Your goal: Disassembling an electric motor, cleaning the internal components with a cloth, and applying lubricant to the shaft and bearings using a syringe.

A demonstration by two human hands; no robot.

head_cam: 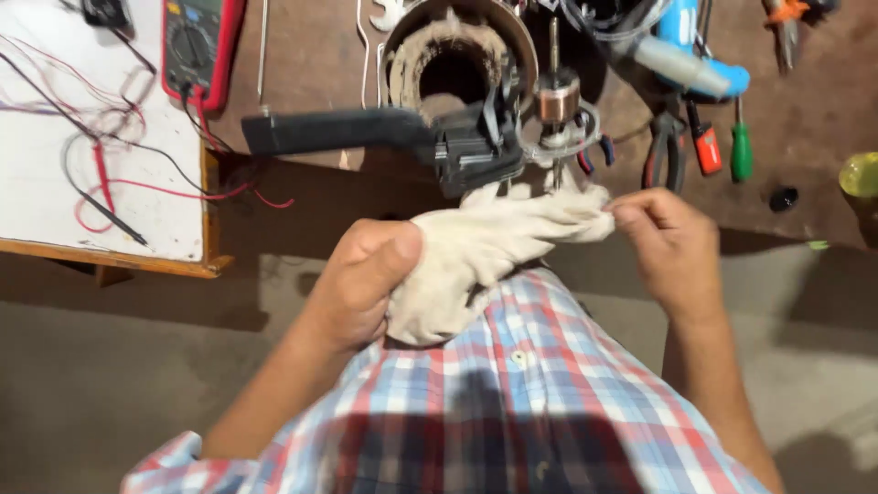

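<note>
Both hands work one pale cloth glove [476, 252], held over the checked shirt [512, 384] just below the surface [805, 119]; the left hand [366, 279] has its fingers clamped round the cuff end; the right hand [663, 242] pinches a fingertip of the glove, fingers together; a dismantled power tool [439, 133] lies just above.

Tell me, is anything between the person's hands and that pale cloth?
Nothing visible. The left hand grips the bunched end of the pale cloth directly, and the right hand pinches its far tip, just below the dismantled motor part.
</note>
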